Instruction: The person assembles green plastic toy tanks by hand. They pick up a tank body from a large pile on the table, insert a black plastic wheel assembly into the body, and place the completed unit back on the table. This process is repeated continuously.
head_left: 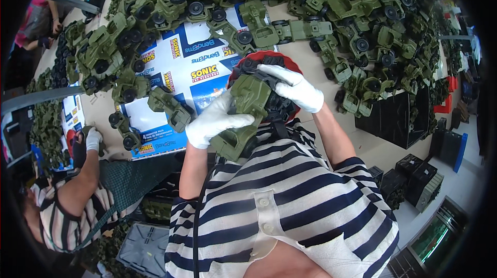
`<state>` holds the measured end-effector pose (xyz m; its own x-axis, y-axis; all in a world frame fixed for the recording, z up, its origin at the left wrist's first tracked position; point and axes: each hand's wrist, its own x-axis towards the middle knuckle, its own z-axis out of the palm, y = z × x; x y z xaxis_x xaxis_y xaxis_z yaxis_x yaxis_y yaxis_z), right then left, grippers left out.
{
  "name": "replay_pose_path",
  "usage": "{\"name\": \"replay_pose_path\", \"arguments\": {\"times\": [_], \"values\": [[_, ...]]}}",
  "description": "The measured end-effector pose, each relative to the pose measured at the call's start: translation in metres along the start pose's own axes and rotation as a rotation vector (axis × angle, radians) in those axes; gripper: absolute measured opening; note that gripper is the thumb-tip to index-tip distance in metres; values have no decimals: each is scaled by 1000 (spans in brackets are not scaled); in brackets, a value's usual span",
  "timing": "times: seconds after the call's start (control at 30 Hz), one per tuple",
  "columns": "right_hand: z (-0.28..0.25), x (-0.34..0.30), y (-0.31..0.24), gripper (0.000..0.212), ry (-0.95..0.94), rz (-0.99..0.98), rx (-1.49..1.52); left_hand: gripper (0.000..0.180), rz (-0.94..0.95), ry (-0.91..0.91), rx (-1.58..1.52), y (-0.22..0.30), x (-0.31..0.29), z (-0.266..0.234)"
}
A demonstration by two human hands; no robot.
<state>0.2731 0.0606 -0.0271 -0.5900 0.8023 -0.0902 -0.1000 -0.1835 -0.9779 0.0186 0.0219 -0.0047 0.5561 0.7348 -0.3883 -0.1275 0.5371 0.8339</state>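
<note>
My white-gloved left hand [215,121] is closed around an olive-green toy jeep [250,96], with the thumb across its body. The jeep is tilted in front of my chest, over a red bowl [296,66] of black plastic parts [275,114]. My right hand [297,89], also gloved in white, curves over the far right part of the bowl. Its fingers are bent around a black plastic part beside the jeep; the part's shape is mostly hidden.
Green toy vehicles [357,8] lie heaped along the table's far side and right. Printed blue-and-white cardboard [178,60] covers part of the tabletop. A co-worker [77,195] works at the left. A black crate [388,117] stands at the right, with more bins [419,179] below.
</note>
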Motion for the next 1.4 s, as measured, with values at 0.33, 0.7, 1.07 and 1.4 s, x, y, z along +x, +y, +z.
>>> {"name": "replay_pose_path", "arguments": {"times": [0.33,0.7,1.07,1.4], "values": [[8,-1,22,51,206,121,494,70,-57,13,17,10,-2,10],[-11,-1,20,40,68,-39,-80,68,-84,21,-126,14,-7,14],[27,20,15,37,308,-233,-181,104,569,168,-153,-40,44,30],[55,1,11,48,426,-516,-490,57,878,537,434,-38,42,36]]}}
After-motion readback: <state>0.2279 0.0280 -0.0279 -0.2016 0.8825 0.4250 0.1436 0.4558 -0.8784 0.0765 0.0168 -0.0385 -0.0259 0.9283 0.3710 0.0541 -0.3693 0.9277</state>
